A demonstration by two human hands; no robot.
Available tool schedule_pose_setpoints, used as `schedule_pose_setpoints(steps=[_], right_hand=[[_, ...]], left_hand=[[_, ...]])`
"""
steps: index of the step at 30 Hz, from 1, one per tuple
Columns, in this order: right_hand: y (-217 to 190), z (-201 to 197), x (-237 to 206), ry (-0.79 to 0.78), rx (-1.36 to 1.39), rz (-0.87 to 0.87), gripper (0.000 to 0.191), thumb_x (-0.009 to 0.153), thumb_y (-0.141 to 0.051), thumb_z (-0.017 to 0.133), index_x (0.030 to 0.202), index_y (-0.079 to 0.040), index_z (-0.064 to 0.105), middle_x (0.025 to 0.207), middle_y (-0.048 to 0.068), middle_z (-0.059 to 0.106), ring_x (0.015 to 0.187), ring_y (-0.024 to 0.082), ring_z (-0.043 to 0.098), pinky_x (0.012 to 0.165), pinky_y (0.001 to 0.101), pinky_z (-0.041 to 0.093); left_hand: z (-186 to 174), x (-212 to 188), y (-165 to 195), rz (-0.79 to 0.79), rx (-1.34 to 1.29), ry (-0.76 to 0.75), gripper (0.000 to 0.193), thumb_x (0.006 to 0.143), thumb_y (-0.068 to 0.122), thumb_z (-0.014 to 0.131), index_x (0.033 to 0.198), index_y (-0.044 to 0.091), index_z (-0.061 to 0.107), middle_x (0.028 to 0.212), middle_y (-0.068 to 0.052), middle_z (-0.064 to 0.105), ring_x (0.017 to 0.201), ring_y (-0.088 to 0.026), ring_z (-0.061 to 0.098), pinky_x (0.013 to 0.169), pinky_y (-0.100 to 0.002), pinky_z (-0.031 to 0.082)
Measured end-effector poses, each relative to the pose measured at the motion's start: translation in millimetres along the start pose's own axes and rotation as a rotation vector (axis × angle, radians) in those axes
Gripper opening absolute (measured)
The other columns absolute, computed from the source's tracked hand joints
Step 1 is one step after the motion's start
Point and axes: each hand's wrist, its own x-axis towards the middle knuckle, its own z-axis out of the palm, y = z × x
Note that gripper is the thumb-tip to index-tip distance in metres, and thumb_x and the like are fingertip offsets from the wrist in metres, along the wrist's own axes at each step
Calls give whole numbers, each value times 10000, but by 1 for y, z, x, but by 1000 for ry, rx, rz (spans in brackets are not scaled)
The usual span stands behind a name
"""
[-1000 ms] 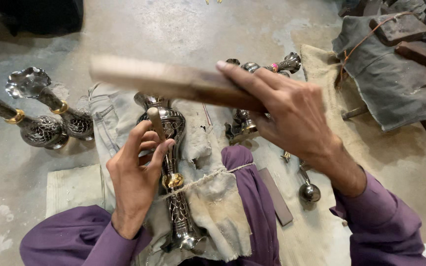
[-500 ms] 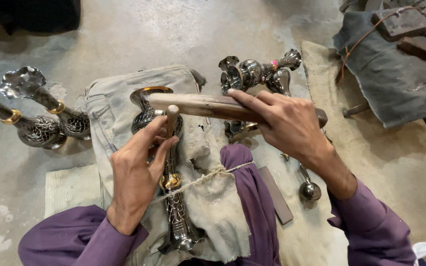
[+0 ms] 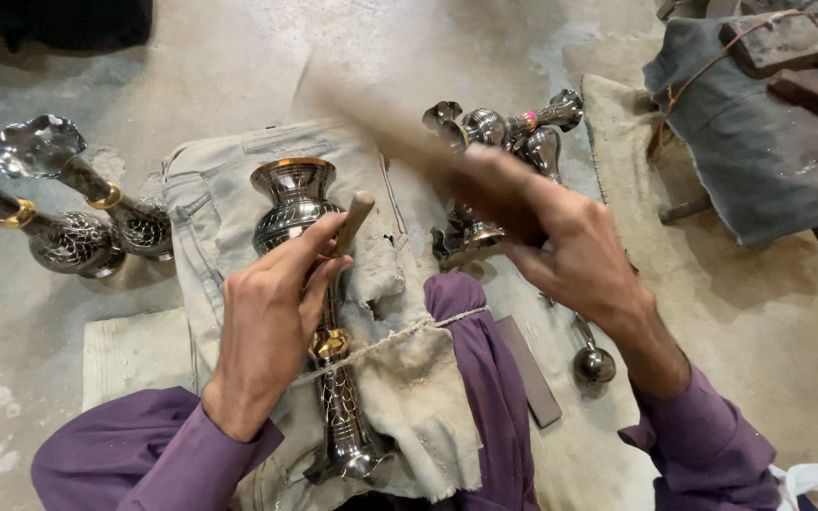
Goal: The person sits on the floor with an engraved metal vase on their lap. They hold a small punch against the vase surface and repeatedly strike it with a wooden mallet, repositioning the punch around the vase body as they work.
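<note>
so here's what we've got in front of us. our left hand (image 3: 272,312) is curled, thumb and fingers pinched around a short wooden-handled tool (image 3: 350,222), holding it tilted with the wood end poking up past the fingertips. the lower end of the tool is hidden under the hand, so we can't tell what the tip touches. that hand sits right on top of the tall engraved metal vase (image 3: 319,312), which lies lengthwise across our lap with its flared mouth pointing away from us and its foot near our body. a brass ring on the vase peeks out just below the left hand, and a thin cord (image 3: 400,333) runs across the vase there.

our right hand (image 3: 560,246) is off to the side of the left one, a bit farther from us, closed around a long wooden stick (image 3: 381,123). both are badly blurred, so how tight the fingers wrap it we can't really say, but the stick clearly runs out from the fist up and over toward the vase's mouth.

under the vase there's a worn beige cloth (image 3: 210,208) over our purple-clad leg (image 3: 471,378). beyond the right hand sits a cluster of small metal vases (image 3: 513,132). out past the left hand, two more vases (image 3: 68,208) lie on the concrete floor (image 3: 220,57). near the right wrist there's a little metal ladle (image 3: 594,360) and a flat dark bar (image 3: 529,371).
</note>
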Motion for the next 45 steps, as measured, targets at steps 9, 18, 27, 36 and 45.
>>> schedule_pose_setpoints(steps=[9, 18, 27, 36, 45], right_hand=[[6, 32, -35, 83, 7, 131, 754, 805, -16, 695, 1513, -191, 501, 1231, 170, 745, 989, 282, 755, 901, 414, 616], [17, 65, -68, 176, 261, 410, 742, 806, 7, 669, 1510, -166, 509, 1186, 177, 724, 979, 253, 738, 888, 404, 618], [10, 84, -94, 223, 415, 338, 603, 850, 24, 673, 1422, -57, 500, 1056, 109, 691, 944, 185, 703, 831, 335, 598], [4, 113, -129, 224, 402, 447, 651, 802, 46, 621, 1433, -54, 496, 869, 39, 713, 784, 131, 698, 713, 286, 572], [19, 70, -80, 124, 239, 259, 711, 853, -83, 735, 1507, -70, 455, 1006, 64, 725, 867, 173, 739, 822, 334, 619]], left_hand=[[-3, 18, 5, 60, 85, -185, 435, 869, 73, 723, 1299, 98, 667, 942, -173, 737, 756, -361, 713, 641, -482, 529], [-5, 29, 4, 138, 98, -299, 407, 857, 94, 734, 1259, 90, 667, 865, -178, 712, 754, -397, 680, 630, -512, 494], [-8, 44, 7, 122, 133, -509, 414, 843, 52, 710, 1253, 110, 701, 807, -180, 722, 670, -336, 701, 637, -488, 528], [-4, 44, -14, 333, 138, -545, 489, 807, -36, 682, 1267, 130, 703, 1010, -127, 787, 770, -266, 743, 691, -433, 585], [3, -20, -12, -164, -171, 95, 407, 903, 76, 775, 1277, 67, 614, 1001, -101, 772, 905, -169, 792, 660, -315, 647]])
